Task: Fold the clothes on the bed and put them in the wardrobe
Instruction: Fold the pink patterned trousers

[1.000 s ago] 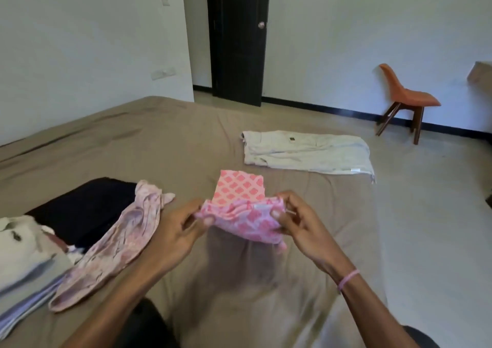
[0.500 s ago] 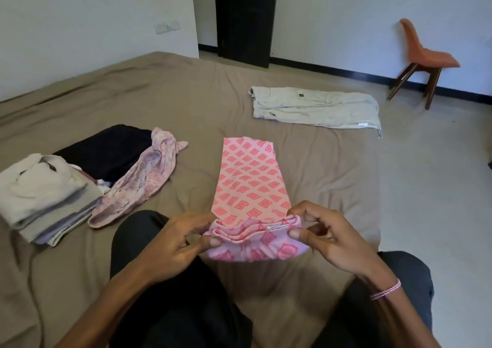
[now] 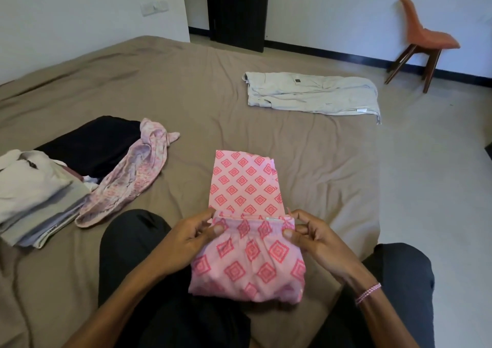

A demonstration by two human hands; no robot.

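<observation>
Pinching the pink garment [image 3: 243, 185] at six o'clock on the bed [image 3: 186, 86], the left hand [image 3: 190, 234] and right hand [image 3: 318, 240] sit apart; the folded stack [image 3: 34, 188] at nine o'clock is cut off.

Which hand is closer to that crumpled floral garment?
Left. The left hand pinches the pink cloth just right of the floral garment; the right hand grips the cloth's far side.

An orange chair [image 3: 431, 37] stands right of a dark, seemingly shut door [image 3: 237, 9].

Bare forearms, black trousers [image 3: 138, 254], pink beaded bracelet [image 3: 368, 293] on right wrist
</observation>
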